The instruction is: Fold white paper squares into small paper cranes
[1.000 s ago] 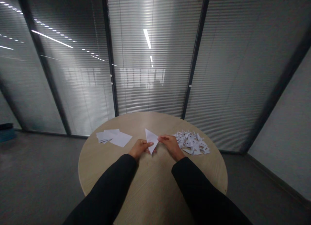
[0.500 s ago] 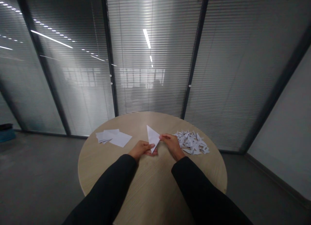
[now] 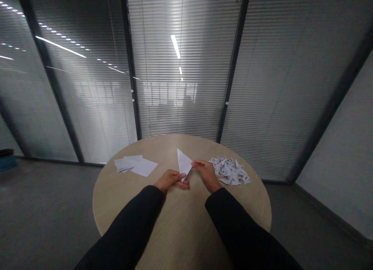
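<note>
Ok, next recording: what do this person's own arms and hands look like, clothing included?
The left long, near-black fabric sleeve and the matching right long, near-black fabric sleeve look plain, each ending in a straight edge around the wrist. The bare, ungloved left hand and bare, ungloved right hand show no ring or watch that I can make out.

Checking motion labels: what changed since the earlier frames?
The triangular paper shifted slightly forward and right. The left hand now shows more fingers below it. The right hand kept its pinch; nothing was let go. The loose sheets and paper pile stayed put.
</note>
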Tool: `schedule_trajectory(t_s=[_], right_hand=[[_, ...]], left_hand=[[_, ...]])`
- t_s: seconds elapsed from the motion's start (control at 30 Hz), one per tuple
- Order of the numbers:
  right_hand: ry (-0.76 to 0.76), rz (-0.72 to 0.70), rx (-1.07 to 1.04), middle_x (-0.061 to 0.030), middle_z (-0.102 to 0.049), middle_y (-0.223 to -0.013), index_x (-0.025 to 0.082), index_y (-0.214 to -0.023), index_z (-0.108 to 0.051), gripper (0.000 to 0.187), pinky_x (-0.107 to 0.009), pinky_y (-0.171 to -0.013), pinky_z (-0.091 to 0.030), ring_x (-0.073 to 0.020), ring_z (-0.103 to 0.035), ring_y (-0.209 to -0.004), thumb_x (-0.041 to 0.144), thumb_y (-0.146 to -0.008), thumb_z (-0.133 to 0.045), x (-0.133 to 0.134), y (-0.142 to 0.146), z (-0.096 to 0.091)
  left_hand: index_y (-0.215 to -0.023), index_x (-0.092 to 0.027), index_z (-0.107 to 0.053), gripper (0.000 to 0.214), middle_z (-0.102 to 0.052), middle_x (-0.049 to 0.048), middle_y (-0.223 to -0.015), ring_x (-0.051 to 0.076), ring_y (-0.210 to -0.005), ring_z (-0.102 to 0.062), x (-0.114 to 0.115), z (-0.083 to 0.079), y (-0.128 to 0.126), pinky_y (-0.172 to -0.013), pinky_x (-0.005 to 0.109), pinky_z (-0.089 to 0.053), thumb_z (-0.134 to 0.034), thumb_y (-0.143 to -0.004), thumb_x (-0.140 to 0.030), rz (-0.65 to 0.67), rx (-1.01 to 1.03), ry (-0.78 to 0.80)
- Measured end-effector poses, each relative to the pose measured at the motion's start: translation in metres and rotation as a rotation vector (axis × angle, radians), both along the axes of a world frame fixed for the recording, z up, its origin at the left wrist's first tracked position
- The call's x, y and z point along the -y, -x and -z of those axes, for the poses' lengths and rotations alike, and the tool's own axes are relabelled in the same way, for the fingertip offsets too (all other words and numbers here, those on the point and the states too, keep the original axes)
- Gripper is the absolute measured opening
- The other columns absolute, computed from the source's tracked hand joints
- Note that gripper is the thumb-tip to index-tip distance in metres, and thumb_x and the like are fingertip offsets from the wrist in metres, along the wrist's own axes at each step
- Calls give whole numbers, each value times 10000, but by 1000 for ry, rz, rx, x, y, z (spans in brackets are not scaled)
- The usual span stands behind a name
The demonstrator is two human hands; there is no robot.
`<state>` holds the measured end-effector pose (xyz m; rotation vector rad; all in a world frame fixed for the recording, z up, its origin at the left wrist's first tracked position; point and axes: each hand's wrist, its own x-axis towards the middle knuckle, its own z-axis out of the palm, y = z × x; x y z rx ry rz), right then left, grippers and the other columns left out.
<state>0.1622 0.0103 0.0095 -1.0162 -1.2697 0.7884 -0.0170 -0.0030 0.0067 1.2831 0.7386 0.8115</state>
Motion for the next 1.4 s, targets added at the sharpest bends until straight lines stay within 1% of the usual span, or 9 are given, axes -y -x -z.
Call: schedule_trajectory(t_s=[0.17,0.33,0.47,0.7,0.87,0.97,1.17,1.3,1.4], right_hand=[[-10,8,-30,-64,-709,-752,154,-739,-708,329,-314,-703,-467,-192,-632,-707,427,-559,-739,1,-2,-2],[7,16,-28,-65,-706,-733,155,-727,-707,311,-321,-703,-466,-197,-632,-701,411,-556,-744,2,-2,-4],[-4,6,-45,-62,-705,-739,156,-729,-703,304,-321,-708,-466,-195,-631,-708,408,-562,-740,2,0,-4],[3,36,-105,-54,-699,-722,149,-733,-694,293,-319,-723,-465,-184,-626,-699,378,-559,-747,0,-4,-2],[-8,55,-114,-57,-702,-738,148,-747,-695,292,-322,-734,-460,-186,-631,-712,379,-572,-737,0,-6,-4],[-19,61,-117,-60,-702,-735,146,-743,-697,294,-320,-726,-463,-186,-630,-706,379,-568,-737,0,-6,-5],[-42,69,-121,-59,-701,-726,146,-738,-700,295,-321,-713,-470,-188,-631,-698,386,-570,-735,1,-4,-4],[-46,82,-130,-59,-701,-723,148,-742,-699,295,-323,-713,-474,-190,-633,-698,394,-580,-726,2,-3,-3],[-43,99,-116,-59,-698,-709,146,-734,-699,303,-322,-707,-472,-190,-631,-694,403,-576,-724,3,-4,-4]], left_hand=[[-724,-65,-668,435,-704,117,-706,218,-645,-674,-3,6,-1,-722,360,-521,-783,-518,-430,12,10,26],[-680,-61,-658,427,-697,125,-674,231,-632,-675,-3,5,-1,-692,361,-528,-784,-515,-435,-10,-8,-12],[-691,-55,-662,431,-696,133,-673,235,-628,-674,-3,5,-1,-692,366,-527,-784,-519,-431,-19,-15,-29],[-769,-48,-666,435,-702,176,-775,255,-725,-680,-1,8,-2,-778,411,-507,-754,-583,-431,66,47,14],[-785,-45,-668,418,-701,182,-794,246,-727,-680,1,9,-3,-784,402,-506,-736,-617,-422,95,46,16],[-746,-50,-667,400,-702,170,-759,241,-687,-679,1,8,-4,-746,399,-514,-747,-600,-413,71,15,-1],[-652,-62,-657,431,-686,123,-628,211,-580,-662,-4,5,-4,-668,357,-522,-788,-498,-442,-6,-81,-15],[-688,-68,-662,441,-687,113,-635,194,-573,-655,-7,7,-3,-642,335,-517,-781,-504,-451,-98,-112,-22],[-665,-75,-649,454,-681,106,-617,189,-561,-648,-7,7,-2,-630,330,-509,-761,-513,-488,-95,-129,-25]])
